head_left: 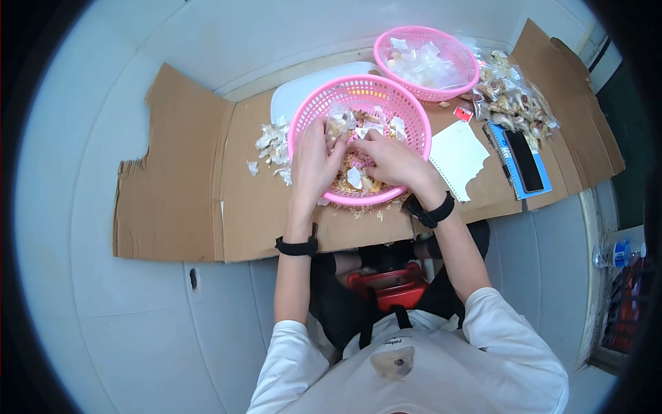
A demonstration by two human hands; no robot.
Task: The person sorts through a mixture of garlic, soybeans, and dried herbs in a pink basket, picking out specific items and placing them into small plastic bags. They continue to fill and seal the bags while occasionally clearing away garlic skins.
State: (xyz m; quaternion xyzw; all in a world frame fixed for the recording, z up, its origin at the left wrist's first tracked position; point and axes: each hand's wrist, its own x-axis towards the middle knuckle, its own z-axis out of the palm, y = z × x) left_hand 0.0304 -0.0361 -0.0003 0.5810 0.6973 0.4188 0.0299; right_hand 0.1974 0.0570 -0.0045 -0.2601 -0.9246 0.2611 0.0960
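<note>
A large pink plastic basket (422, 121) sits in front of me, holding small yellowish pieces (364, 185), crumpled white paper scraps (354, 177) and other bits. Inside its left part, my left hand (318, 164) is closed on a small clear plastic bag (340, 119). My right hand (394, 161) reaches in from the right, low over the yellowish pieces. Its fingers are bent together near the left fingertips, and what they grip, if anything, is too small to make out.
Flattened cardboard (181, 200) covers the work surface. White scraps (273, 143) lie left of the basket. Behind stands another pink basket (474, 67) with clear bags. On the right are filled plastic bags (517, 103), torn paper (458, 159), a notebook (539, 200) and a phone (524, 161).
</note>
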